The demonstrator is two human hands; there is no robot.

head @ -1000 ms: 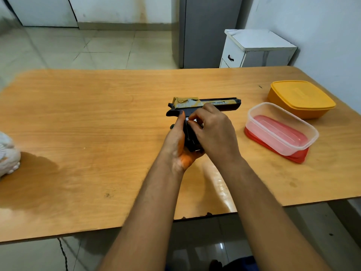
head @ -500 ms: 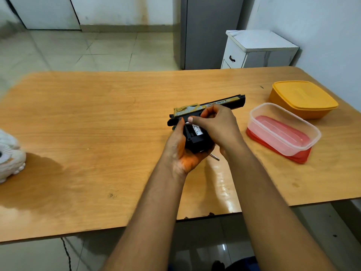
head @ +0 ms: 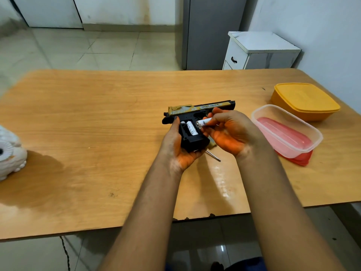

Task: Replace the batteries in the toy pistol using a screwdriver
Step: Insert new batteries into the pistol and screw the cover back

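— Battery position? Your right hand [head: 230, 132] pinches a white cylindrical battery [head: 204, 122], lying crosswise, its metal end pointing left.

— And the bay? Just left of it, in the black-and-gold plastic toy pistol [head: 195, 126] your left hand [head: 176, 145] grips over the wooden counter [head: 97, 124]; the seated white cell [head: 191, 129] runs near-to-far.

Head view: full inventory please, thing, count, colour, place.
toy pistol: 1, black and gold, table centre, grip cover off
battery in grip: 1, white, in the open compartment
loose battery: 1, white, beside the grip
screwdriver: 1, metal shaft showing, on table under the hands
clear tub: 1, clear, on a red lid, right
yellow container: 1, yellow, lidded, far right
white object: 1, left edge
table: 1, wood
white cabinet: 1, behind table
left hand: holds the pistol grip
right hand: pinches the loose battery
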